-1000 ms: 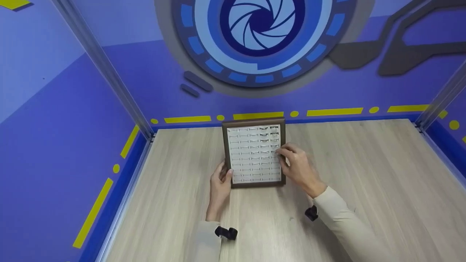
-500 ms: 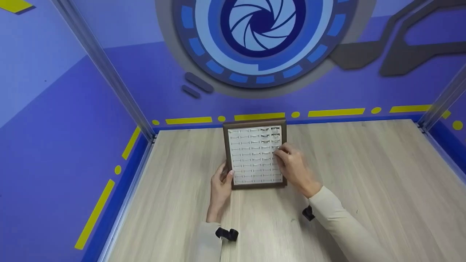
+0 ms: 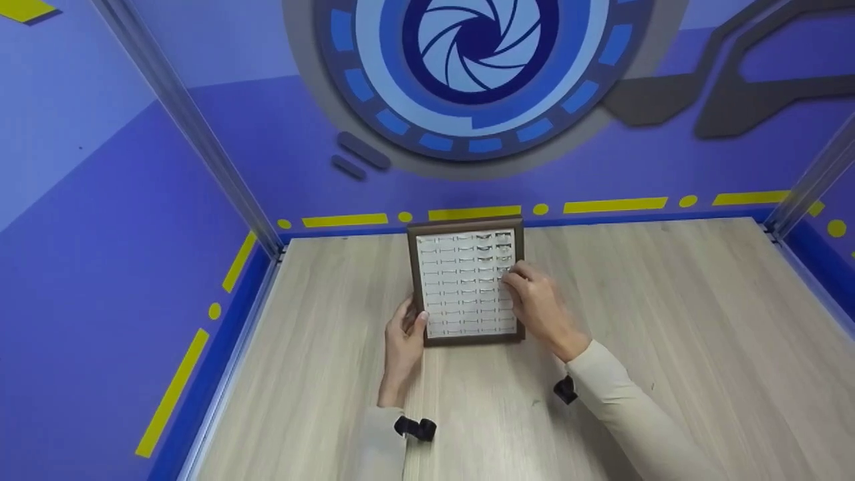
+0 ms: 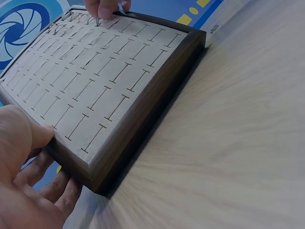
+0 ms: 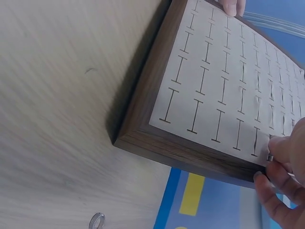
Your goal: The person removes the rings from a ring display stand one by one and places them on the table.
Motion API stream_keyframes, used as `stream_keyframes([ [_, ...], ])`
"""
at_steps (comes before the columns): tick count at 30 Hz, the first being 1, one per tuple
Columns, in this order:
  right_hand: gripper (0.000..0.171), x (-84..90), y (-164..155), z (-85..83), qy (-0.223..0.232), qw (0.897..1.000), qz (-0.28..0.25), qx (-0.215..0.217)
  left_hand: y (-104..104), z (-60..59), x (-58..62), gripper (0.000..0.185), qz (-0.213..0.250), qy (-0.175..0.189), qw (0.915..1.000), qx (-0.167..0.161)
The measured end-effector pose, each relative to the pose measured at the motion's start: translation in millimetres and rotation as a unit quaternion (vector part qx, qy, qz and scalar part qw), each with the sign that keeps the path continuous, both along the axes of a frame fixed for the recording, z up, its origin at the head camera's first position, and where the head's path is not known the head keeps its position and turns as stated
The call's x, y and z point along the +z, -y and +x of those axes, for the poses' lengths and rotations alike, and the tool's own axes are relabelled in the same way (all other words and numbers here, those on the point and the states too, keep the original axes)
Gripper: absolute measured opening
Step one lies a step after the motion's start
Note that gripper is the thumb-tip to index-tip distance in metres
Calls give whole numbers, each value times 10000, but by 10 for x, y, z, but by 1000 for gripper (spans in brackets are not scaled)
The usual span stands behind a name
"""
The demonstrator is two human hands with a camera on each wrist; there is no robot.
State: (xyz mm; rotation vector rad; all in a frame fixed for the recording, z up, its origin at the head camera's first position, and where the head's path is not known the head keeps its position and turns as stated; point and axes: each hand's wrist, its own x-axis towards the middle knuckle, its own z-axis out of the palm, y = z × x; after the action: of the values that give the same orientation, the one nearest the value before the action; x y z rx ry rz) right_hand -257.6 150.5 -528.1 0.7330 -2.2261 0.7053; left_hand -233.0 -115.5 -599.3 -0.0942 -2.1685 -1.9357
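A ring display tray point(image 3: 467, 287) with a brown wooden frame and a white slotted pad stands tilted up. My left hand point(image 3: 405, 337) grips its lower left edge, thumb on the front and fingers behind, as the left wrist view also shows. Several rings point(image 3: 502, 247) sit in slots at the upper right. My right hand point(image 3: 541, 304) is at the right column, thumb and fingers pinching a small ring point(image 4: 98, 21) at a slot. The right wrist view shows those fingertips point(image 5: 279, 148) against the pad, mostly covering the ring.
Beneath is a light wood-grain tabletop point(image 3: 320, 374). One loose ring point(image 5: 96, 221) lies on it, to the right of the tray. A blue printed wall point(image 3: 374, 194) rises behind the tray, with another wall point(image 3: 100, 267) at the left.
My right hand has shifted slightly left over the right column, and its fingers have drawn in closer to the pad. My left hand and the tray have stayed put.
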Motion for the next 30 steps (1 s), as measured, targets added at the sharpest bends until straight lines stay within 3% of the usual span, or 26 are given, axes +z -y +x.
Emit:
stream_keyframes([
  [15, 13, 49, -61, 67, 91, 9996, -66, 249, 13, -14, 19, 47, -140, 34, 9999, 23],
  [30, 12, 55, -289, 184, 259, 9994, 183, 130, 6, -3, 5, 48, -162, -5, 9999, 17],
])
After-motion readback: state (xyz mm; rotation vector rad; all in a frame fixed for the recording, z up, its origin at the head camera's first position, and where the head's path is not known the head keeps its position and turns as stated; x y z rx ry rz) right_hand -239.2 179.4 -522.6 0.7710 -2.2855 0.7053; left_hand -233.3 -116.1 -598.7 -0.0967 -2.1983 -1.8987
